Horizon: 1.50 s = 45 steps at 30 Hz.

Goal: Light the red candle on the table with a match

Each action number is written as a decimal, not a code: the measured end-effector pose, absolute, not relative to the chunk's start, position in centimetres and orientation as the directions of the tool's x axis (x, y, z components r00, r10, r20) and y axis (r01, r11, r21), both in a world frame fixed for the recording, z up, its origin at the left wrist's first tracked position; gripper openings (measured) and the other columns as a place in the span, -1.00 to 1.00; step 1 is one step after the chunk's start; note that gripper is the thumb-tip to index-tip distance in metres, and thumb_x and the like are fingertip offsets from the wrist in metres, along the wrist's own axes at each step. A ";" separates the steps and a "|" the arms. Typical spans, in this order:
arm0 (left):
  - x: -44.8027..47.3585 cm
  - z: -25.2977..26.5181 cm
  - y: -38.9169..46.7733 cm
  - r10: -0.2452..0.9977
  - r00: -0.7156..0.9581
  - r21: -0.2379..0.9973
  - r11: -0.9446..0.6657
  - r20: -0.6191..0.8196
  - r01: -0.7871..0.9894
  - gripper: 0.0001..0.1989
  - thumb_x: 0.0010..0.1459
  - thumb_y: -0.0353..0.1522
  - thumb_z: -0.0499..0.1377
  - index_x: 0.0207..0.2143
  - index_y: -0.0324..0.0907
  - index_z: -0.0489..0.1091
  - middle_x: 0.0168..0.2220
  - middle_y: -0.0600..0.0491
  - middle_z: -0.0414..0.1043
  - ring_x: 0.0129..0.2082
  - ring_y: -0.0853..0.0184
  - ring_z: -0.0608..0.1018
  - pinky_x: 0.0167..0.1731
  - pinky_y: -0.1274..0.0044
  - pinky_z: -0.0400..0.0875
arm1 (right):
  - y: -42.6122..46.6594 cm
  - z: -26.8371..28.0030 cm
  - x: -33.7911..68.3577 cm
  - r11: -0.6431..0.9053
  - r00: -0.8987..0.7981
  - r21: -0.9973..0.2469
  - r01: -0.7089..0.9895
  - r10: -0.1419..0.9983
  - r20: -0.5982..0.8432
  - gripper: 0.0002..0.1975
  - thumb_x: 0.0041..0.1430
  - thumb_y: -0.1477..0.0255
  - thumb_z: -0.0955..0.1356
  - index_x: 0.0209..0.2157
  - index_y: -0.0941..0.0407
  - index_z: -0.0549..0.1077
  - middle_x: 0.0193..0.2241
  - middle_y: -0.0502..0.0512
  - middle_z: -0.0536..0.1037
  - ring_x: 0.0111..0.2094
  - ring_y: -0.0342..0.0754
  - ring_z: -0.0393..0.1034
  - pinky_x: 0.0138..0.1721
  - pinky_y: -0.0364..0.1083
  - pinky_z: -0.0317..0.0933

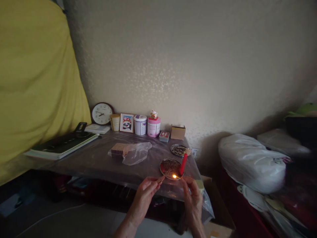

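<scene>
Left hand [146,190]: fingers pinched shut on a lit matchstick [162,178], flame [174,176] at its tip. Right hand [192,195]: fingers closed round a red candle [183,164], tilted, its lower end at the flame, over a round metal dish [168,165] near the table [99,158] edge.
</scene>
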<state>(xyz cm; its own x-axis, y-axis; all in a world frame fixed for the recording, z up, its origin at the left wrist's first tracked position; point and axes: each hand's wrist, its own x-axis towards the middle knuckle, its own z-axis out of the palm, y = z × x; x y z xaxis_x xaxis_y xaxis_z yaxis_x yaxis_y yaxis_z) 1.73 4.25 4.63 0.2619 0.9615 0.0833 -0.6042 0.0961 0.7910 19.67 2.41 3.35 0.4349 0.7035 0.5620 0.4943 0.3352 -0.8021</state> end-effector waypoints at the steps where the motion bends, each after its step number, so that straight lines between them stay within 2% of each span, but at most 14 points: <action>1: 1.7 4.5 4.3 0.964 0.253 0.794 0.092 0.080 -0.601 -0.85 0.03 -0.36 0.21 -0.32 -0.22 0.47 -0.16 -0.09 0.52 -0.12 0.22 0.46 0.00 0.37 0.20 | 2.4 3.4 19.7 0.327 0.455 -0.824 0.463 0.711 0.537 -0.76 0.12 0.23 0.29 -0.40 0.13 0.44 -0.46 -0.01 0.49 -0.41 -0.11 0.36 -0.34 -0.17 0.24; 9: 1.7 3.6 4.9 0.982 0.170 0.836 0.030 0.076 -0.548 -0.82 -0.03 -0.29 0.25 -0.35 -0.18 0.49 -0.31 0.01 0.54 -0.16 0.23 0.47 -0.06 0.40 0.24 | 2.1 4.2 19.7 0.269 0.577 -0.902 0.339 0.698 0.425 -0.74 0.06 0.22 0.34 -0.38 0.13 0.50 -0.47 0.00 0.52 -0.40 -0.08 0.36 -0.37 -0.17 0.21; 17: 1.5 3.9 4.6 0.979 0.182 0.852 0.021 0.087 -0.523 -0.84 0.02 -0.30 0.22 -0.32 -0.16 0.48 -0.26 0.02 0.51 -0.11 0.24 0.43 -0.04 0.41 0.22 | 1.5 5.4 19.3 0.266 0.602 -0.906 0.329 0.680 0.418 -0.77 0.04 0.26 0.35 -0.41 0.14 0.51 -0.50 0.01 0.52 -0.44 -0.07 0.36 -0.43 -0.14 0.23; 25: 1.3 4.1 4.7 0.982 0.177 0.842 0.037 0.071 -0.538 -0.84 0.00 -0.31 0.23 -0.34 -0.17 0.49 -0.23 0.02 0.51 -0.14 0.27 0.43 -0.04 0.44 0.23 | 1.1 5.9 18.9 0.304 0.621 -0.937 0.174 0.704 0.344 -0.77 0.03 0.25 0.36 -0.38 0.14 0.50 -0.45 0.03 0.55 -0.39 -0.06 0.42 -0.38 -0.14 0.29; 27: 1.3 4.1 4.7 0.983 0.171 0.847 0.030 0.072 -0.531 -0.84 0.00 -0.31 0.23 -0.33 -0.18 0.48 -0.24 0.02 0.51 -0.14 0.26 0.43 -0.05 0.43 0.23 | 1.5 5.4 19.2 0.309 0.633 -0.945 0.109 0.711 0.306 -0.77 0.01 0.26 0.38 -0.41 0.15 0.50 -0.48 0.01 0.53 -0.42 -0.08 0.40 -0.40 -0.16 0.28; 33: 1.3 3.9 4.8 0.983 0.159 0.867 0.002 0.089 -0.498 -0.83 0.03 -0.30 0.21 -0.32 -0.18 0.47 -0.29 0.03 0.49 -0.15 0.26 0.43 -0.06 0.43 0.23 | 2.8 3.9 20.4 0.342 0.633 -0.906 -0.248 0.766 0.116 -0.84 -0.10 0.33 0.45 -0.43 0.11 0.51 -0.48 -0.10 0.52 -0.41 -0.19 0.35 -0.33 -0.23 0.24; 45: 1.3 4.2 4.8 0.987 0.143 0.906 -0.007 0.075 -0.424 -0.81 0.03 -0.27 0.20 -0.31 -0.17 0.45 -0.26 0.02 0.48 -0.10 0.21 0.42 -0.02 0.39 0.21 | 3.1 4.6 20.8 0.361 0.584 -0.796 -0.486 0.812 0.012 -0.79 -0.29 0.41 0.54 -0.53 0.11 0.50 -0.53 -0.14 0.49 -0.48 -0.28 0.38 -0.35 -0.30 0.33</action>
